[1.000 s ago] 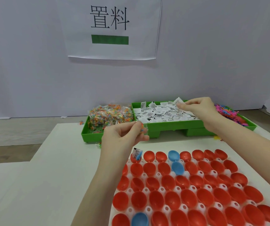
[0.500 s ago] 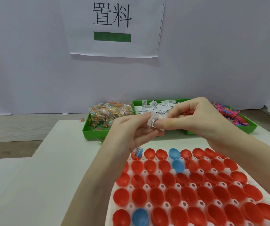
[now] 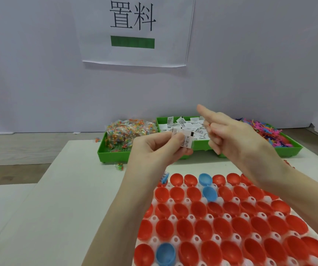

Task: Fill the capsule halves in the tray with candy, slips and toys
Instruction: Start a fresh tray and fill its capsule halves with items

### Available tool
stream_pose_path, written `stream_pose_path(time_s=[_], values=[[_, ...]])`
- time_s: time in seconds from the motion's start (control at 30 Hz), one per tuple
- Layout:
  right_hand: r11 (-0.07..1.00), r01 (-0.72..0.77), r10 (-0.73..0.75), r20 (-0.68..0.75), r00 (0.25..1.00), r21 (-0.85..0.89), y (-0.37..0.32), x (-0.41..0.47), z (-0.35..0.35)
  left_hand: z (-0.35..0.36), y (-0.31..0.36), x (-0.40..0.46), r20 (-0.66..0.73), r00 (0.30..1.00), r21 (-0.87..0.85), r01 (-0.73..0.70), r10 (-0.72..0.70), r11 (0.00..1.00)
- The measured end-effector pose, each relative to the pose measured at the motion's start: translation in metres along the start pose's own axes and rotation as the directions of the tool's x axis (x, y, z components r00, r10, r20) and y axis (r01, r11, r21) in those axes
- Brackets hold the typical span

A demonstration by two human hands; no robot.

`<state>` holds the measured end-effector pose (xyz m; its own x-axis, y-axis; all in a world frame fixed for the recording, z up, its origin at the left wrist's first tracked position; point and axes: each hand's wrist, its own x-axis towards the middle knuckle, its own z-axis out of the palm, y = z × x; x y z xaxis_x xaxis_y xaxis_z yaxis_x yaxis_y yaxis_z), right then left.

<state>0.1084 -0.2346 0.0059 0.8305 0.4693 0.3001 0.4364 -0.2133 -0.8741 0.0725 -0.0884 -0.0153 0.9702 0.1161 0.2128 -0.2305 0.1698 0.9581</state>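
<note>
My left hand [image 3: 160,148] now pinches the slips [image 3: 186,141] my right hand [image 3: 229,135] passed over a moment ago — the right has let go and lifted clear, index finger straight, holding nothing. The slips sit above the tray [image 3: 229,217], between it and the green bin [image 3: 198,145]. Nearly every capsule half [image 3: 179,191] looks unfilled, so dealing slips out comes next.

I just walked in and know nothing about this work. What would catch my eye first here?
Probably the white tray near the bottom, packed with red capsule halves and a few blue ones. Above it, the left hand pinches printed paper slips, the right hand beside it with a finger raised. Behind, green bins hold candy, slips and toys.
</note>
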Motion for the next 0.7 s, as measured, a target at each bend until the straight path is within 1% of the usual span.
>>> stream_pose_path(time_s=[0.07,0.1,0.13,0.2,0.23,0.3,0.37,0.43,0.5,0.6,0.7], values=[[0.995,0.097,-0.098,-0.049,0.994,-0.022,-0.003,0.0,0.002,0.002,0.0,-0.001,-0.005,1.0,-0.012,-0.013,0.013,1.0],[0.985,0.169,-0.171,-0.067,0.983,-0.036,-0.002,-0.004,0.002,0.002,0.001,-0.001,-0.007,1.0,-0.013,-0.023,0.023,1.0],[0.977,0.206,-0.211,-0.104,0.972,-0.051,-0.003,-0.006,0.003,0.002,0.001,-0.001,-0.011,0.999,-0.013,-0.033,0.033,0.999],[0.981,0.192,-0.19,-0.217,0.957,-0.011,-0.005,-0.004,0.005,0.002,0.002,-0.001,-0.021,0.999,-0.027,-0.045,0.044,0.999],[0.984,0.176,-0.168,-0.251,0.953,0.01,-0.008,-0.004,0.006,0.002,0.003,-0.001,-0.027,0.999,-0.04,-0.045,0.044,0.998],[0.982,0.187,-0.181,-0.253,0.95,-0.002,-0.011,-0.005,0.008,0.002,0.002,-0.001,-0.033,0.998,-0.058,-0.049,0.047,0.997],[0.981,0.193,-0.19,-0.196,0.962,-0.004,-0.014,-0.007,0.01,0.002,0.003,-0.001,-0.015,0.999,-0.066,-0.049,0.048,0.997],[0.986,0.164,-0.161,-0.157,0.974,0.008,-0.016,-0.008,0.011,0.001,0.003,-0.002,0.004,0.999,-0.084,-0.049,0.049,0.995],[0.988,0.152,-0.145,-0.172,0.974,0.029,-0.017,-0.009,0.011,0.001,0.004,-0.002,0.006,0.999,-0.101,-0.048,0.049,0.994],[0.988,0.139,-0.119,-0.238,0.964,0.073,-0.02,-0.009,0.013,0.001,0.005,-0.002,0.024,0.998,-0.111,-0.053,0.056,0.992],[0.99,0.14,-0.127,-0.314,0.941,0.019,-0.019,-0.009,0.015,0.0,0.007,-0.002,0.079,0.996,-0.2,-0.023,0.04,0.98]])
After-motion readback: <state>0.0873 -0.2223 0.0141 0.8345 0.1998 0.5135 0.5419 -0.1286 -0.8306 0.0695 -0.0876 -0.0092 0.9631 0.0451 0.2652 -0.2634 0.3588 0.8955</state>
